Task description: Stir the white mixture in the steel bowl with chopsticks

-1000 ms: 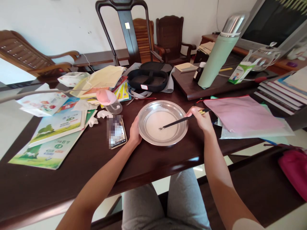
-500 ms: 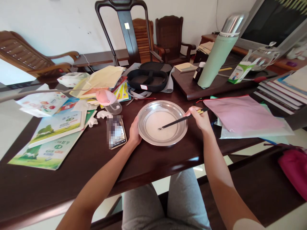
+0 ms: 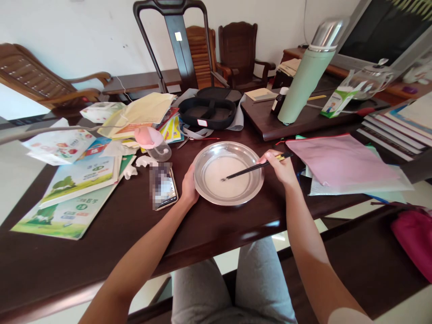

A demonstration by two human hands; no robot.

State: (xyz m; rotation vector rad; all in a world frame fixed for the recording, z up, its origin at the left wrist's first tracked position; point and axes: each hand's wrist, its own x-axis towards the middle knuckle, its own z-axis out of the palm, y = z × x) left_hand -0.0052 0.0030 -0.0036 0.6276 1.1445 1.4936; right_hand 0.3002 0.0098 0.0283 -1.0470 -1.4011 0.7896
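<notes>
A round, shiny metal bowl [image 3: 203,192] sits on the dark wooden table, holding a whitish, milky liquid [image 3: 227,189]. My left hand [image 3: 190,186] grips the bowl's left rim, its fingertips partly hidden behind the metal. In my right hand [image 3: 279,167], closed above the bowl's right edge, is a pair of black chopsticks [image 3: 245,171] with gold bands near the top. They slant down to the left, and their tips dip into the liquid near the bowl's middle. Just left of my left hand lies a phone [image 3: 165,186], its screen blurred.
Workbooks [image 3: 79,180] and a pink-lidded cup [image 3: 148,137] lie at left. Behind the bowl sits an open black case [image 3: 207,112]. A green thermos [image 3: 305,85] stands on a raised board at back right. A pink zip pouch [image 3: 344,157] is right of my right hand.
The chopsticks and my right hand have shifted slightly left, the tips sliding a little through the liquid. My left hand and the bowl stay in place.
</notes>
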